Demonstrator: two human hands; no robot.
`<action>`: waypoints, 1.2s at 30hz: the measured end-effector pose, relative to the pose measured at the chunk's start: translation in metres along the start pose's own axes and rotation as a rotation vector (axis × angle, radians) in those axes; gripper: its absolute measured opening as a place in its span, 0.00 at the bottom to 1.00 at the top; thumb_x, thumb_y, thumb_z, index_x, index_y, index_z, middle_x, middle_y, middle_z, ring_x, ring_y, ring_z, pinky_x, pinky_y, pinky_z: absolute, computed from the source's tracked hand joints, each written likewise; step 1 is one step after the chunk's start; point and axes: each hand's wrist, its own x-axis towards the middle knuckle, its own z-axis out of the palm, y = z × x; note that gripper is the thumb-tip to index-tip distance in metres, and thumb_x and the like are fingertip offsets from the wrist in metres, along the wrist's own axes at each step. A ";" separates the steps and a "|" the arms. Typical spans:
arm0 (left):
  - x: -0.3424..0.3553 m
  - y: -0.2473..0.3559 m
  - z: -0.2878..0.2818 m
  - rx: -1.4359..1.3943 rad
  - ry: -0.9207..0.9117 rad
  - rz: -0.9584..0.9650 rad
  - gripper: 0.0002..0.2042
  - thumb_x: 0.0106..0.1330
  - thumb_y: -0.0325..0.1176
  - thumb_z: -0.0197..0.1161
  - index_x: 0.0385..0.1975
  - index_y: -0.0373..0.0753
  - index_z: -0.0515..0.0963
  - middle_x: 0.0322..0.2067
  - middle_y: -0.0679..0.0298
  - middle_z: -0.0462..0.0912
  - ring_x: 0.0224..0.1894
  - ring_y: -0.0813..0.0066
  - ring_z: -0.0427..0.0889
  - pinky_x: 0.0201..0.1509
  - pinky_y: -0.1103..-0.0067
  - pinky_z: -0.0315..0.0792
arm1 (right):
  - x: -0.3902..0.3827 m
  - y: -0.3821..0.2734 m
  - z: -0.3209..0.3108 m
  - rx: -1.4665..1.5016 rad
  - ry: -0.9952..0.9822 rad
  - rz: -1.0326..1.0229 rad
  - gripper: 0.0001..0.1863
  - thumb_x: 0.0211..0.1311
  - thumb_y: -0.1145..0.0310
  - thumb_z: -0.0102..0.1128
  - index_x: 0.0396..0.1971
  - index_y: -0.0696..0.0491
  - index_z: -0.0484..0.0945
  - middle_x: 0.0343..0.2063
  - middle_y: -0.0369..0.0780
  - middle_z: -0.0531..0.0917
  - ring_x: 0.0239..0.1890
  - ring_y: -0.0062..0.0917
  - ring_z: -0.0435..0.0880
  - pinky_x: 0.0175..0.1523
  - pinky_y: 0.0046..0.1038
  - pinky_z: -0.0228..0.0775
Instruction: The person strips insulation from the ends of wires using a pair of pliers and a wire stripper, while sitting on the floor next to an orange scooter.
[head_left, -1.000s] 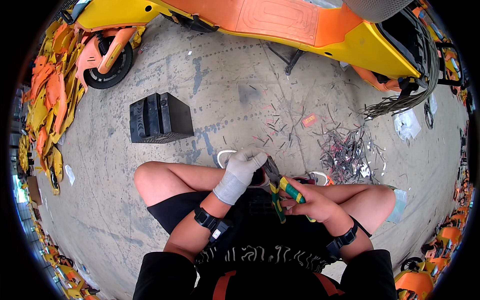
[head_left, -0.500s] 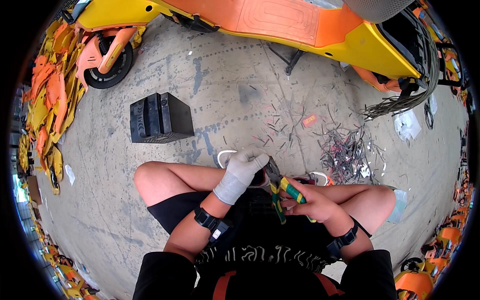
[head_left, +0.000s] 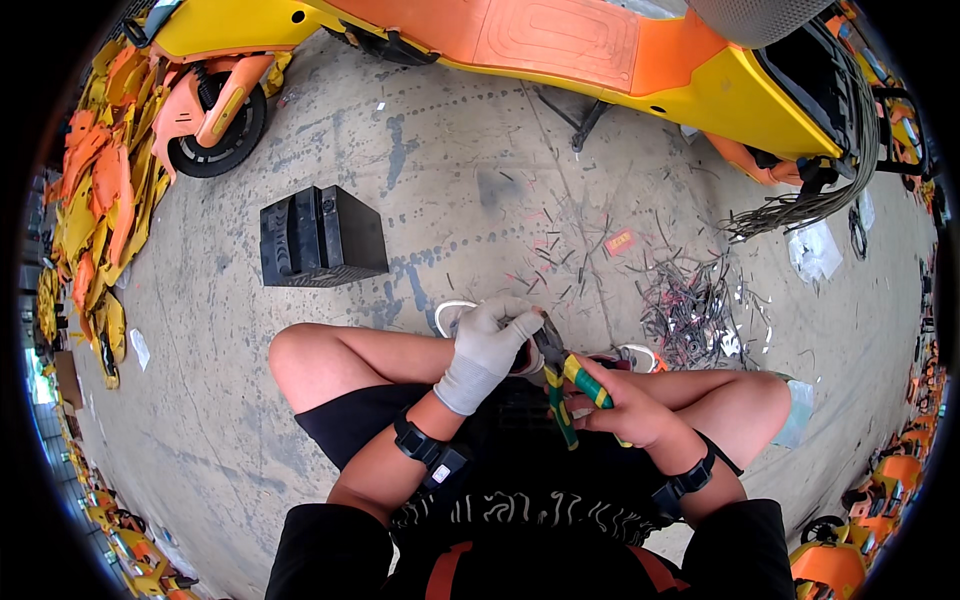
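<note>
In the head view, your right hand (head_left: 632, 408) grasps the pliers (head_left: 554, 355), their tips right by your gloved left hand (head_left: 486, 345), though I cannot tell whether its bent fingers pinch anything there.

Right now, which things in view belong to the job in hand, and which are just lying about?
In the job:
pliers, held in the right hand
gloved left hand, at the pliers' tips

Likely just lying about:
black box
red slip
crumpled plastic
scrap pile, possibly offcuts
</note>
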 end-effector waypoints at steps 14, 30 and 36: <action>0.000 -0.007 -0.001 -0.130 -0.081 -0.181 0.10 0.73 0.30 0.60 0.45 0.28 0.80 0.41 0.60 0.87 0.43 0.77 0.82 0.54 0.78 0.75 | 0.006 0.007 0.010 0.028 0.008 -0.033 0.52 0.56 0.90 0.48 0.78 0.41 0.39 0.63 0.44 0.68 0.60 0.38 0.78 0.56 0.31 0.72; -0.002 -0.006 0.008 -0.627 -0.020 -0.219 0.25 0.80 0.45 0.46 0.62 0.26 0.68 0.57 0.51 0.80 0.56 0.69 0.79 0.60 0.75 0.72 | 0.016 0.023 0.012 0.137 0.040 0.015 0.31 0.61 0.85 0.56 0.64 0.55 0.64 0.56 0.40 0.75 0.52 0.28 0.81 0.55 0.30 0.73; -0.038 -0.032 0.039 -0.356 -0.211 -0.213 0.33 0.69 0.39 0.62 0.68 0.29 0.58 0.53 0.57 0.77 0.54 0.73 0.77 0.58 0.74 0.73 | 0.023 0.022 -0.002 -0.157 0.228 -0.089 0.25 0.60 0.81 0.61 0.58 0.56 0.68 0.50 0.39 0.79 0.50 0.25 0.81 0.53 0.26 0.74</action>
